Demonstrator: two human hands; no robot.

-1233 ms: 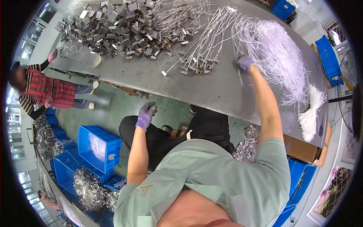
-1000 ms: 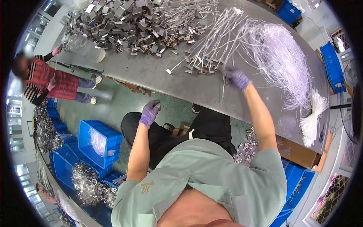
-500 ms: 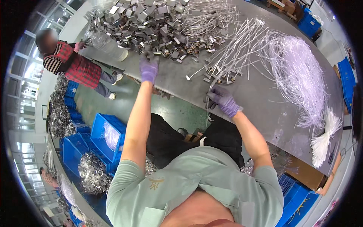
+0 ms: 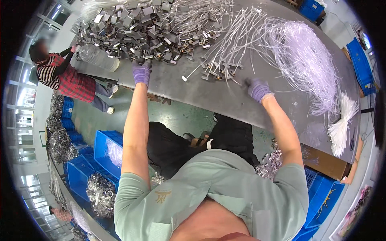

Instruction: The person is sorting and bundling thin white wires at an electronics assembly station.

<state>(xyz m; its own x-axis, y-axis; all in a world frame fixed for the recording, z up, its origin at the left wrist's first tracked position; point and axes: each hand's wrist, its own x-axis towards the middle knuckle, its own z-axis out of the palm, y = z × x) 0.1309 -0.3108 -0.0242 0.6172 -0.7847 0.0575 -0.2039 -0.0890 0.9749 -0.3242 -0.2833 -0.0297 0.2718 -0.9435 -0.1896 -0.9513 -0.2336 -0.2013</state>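
Observation:
My left hand [image 4: 141, 74], in a purple glove with dark fingertips, is at the near edge of a heap of small grey metal clips [image 4: 140, 34]. Its fingers are bent together; whatever they grip is too small to make out. Over the table's near side is my gloved right hand [image 4: 259, 90], its fingers partly blurred. It is just right of a small cluster of clips [image 4: 219, 72] with thin clear strands [image 4: 237, 34] attached. One strand with a pale end piece [image 4: 184, 78] lies between my hands.
A large bundle of clear strands [image 4: 309, 60] and a tied white bundle [image 4: 343, 124] lie to the right on the grey table [image 4: 281, 116]. A clear plastic jug [image 4: 98, 58] lies at the left, near another person [image 4: 74, 80]. Blue crates [image 4: 102, 150] stand at lower left.
My right hand has moved right and away from the table's near edge. The pale strand it held before no longer shows in it. My left hand remains at the heap's edge.

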